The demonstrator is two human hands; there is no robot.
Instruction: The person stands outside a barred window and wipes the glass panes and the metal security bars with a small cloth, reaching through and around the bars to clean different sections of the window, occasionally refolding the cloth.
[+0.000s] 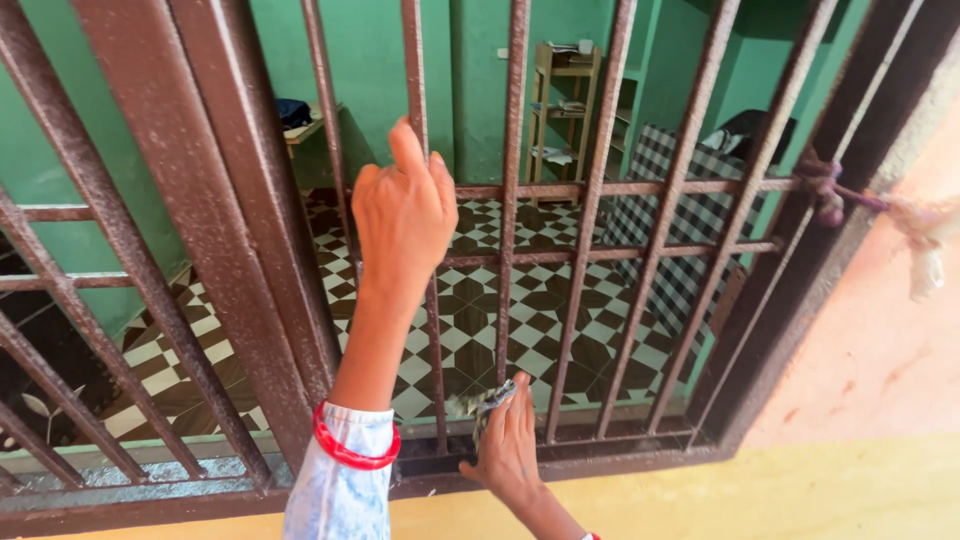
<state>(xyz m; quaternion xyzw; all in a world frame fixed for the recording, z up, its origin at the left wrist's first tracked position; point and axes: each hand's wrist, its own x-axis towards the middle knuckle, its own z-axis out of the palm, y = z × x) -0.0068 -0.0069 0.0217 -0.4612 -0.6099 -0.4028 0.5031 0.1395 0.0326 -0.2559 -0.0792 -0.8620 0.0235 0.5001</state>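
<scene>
Looking from left to right, the view shows a brown, rust-flecked metal window grille (230,250) with upright and cross bars set in a frame of the same colour, and a green-walled room with a black-and-white checked floor (470,310) behind it. The person's left hand (403,215) is raised against the grille near its middle, its fingers (408,150) curled around one upright bar (418,90), back of the hand toward the camera; a red bangle (352,452) circles the wrist above a pale blue patterned sleeve (340,495). Lower and just to the right, the right hand (508,445) is held against the foot of the grille, fingers pressed together and flat over a crumpled grey cloth (482,400), which sits between the palm and the lower part of the bars, just above the bottom rail (600,462). How firmly the cloth is gripped cannot be told. Beyond the bars, a wooden shelf unit (565,110) stands against the far wall, and a checked cover (680,230) lies at the right of the room. On the right side of the frame a knotted rope (850,195) is tied around the bar, its frayed end hanging against a peach-coloured outer wall (880,330) with a yellow band below.
</scene>
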